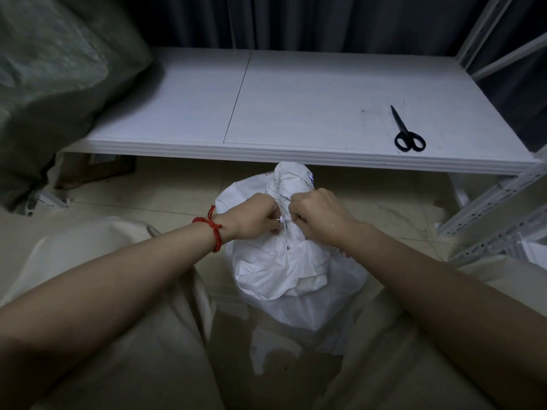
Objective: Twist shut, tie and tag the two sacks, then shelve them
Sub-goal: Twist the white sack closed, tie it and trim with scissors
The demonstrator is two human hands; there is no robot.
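- The shelf (296, 108), a white board in two panels on a perforated metal frame, spanned the view ahead of us, with a dark curtain (296, 19) hanging behind it.
- The green sack (53, 69), bulky and dull grey-green, lay on the shelf's left end and sagged over its front edge. We could not tell how its mouth was closed.
- The white sack (281, 261) stood on the pale tiled floor (177, 196) between our knees, just in front of the shelf's front edge. Its material was crumpled and creased. The mouth was gathered into a narrow neck, above which a loose tuft of fabric rose toward the shelf edge. Scraps of red and blue print showed at the tuft and on the sack's right shoulder, too small for us to read.
- Our left hand (254, 216) was at the neck from the left, fingers curled tight into a fist and pinching one end of the tie.
- Our right hand (319, 216) met it from the right, knuckles up, fingers likewise curled and pinching the other end.
- The scissors (407, 134), black and closed, lay on the shelf's right part, handles toward us, well apart from both sacks.
- A red cord (214, 229) was knotted around our left wrist.
- The tie (282, 221), thin and white, crossed the neck between the two fists. We could not tell whether it was string or a plastic strip.
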